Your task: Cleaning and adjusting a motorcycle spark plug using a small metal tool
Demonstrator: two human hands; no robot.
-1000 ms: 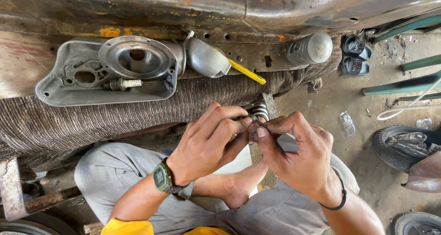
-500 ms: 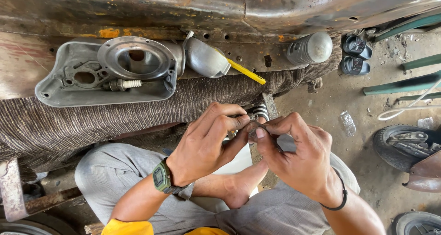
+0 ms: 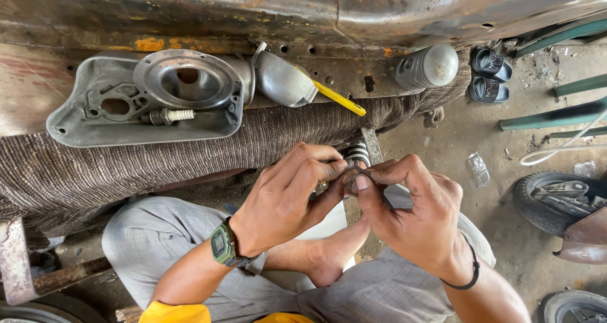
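I see both hands meeting over the lap, just below the edge of the striped brown cloth that drapes the rusty bench. The left hand pinches a small metal part between thumb and forefinger, and the right hand closes on the same part from the other side, thumbnail pressed against it. Both hands are grasping, fingertips touching.

To do this well, I judge the part should be kept low over the lap so that anything slipping free lands on the grey trousers rather than the dirt floor. One hand should hold the piece fixed while the other alone does the turning or prying, with force kept light for something this small.

Much is hard to read. The part is almost wholly covered by the fingers; I cannot tell its shape or whether it is one piece or two. A black-and-white banded thing behind the hands is half hidden. On the bench lie a grey cast metal cover with a spark plug in it, and a yellow-handled tool whose tip is concealed.
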